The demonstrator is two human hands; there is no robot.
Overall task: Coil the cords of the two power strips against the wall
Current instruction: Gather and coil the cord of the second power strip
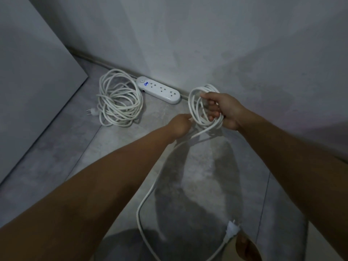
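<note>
**Desk:** What do you have, left to right?

**Operator:** Far left, a flat grey panel (28,72) fills that side of my view. Next, a small white two-pin plug (92,112) lies just beside a loosely coiled white cord (120,98) on the floor. The coil's edge meets the white oval three-socket power strip (158,89), which lies along the foot of the wall. I'd call that one done, if untidy.

**Desk:** And the hands?

**Operator:** The left grip (179,125) is closed. As far as I can tell, its fingertips pinch a strand of the second white cord (203,104) at the edge of its loops. The right grip (226,110) is curled through those loops and holds the bundle up near the wall. From there a long tail runs down, curves back towards me and ends in a white moulded plug (232,230) low in my view.

**Desk:** How much is left?

**Operator:** I judge that the whole tail needs winding on, and then the bundle needs setting down by the wall. I can't see the second strip at all.

**Desk:** The room?

**Operator:** It's dim. There's a mottled grey concrete-look floor (56,157) and a plain grey plastered wall (207,34), blotched darker on the right, with a low skirting along its base.
</note>
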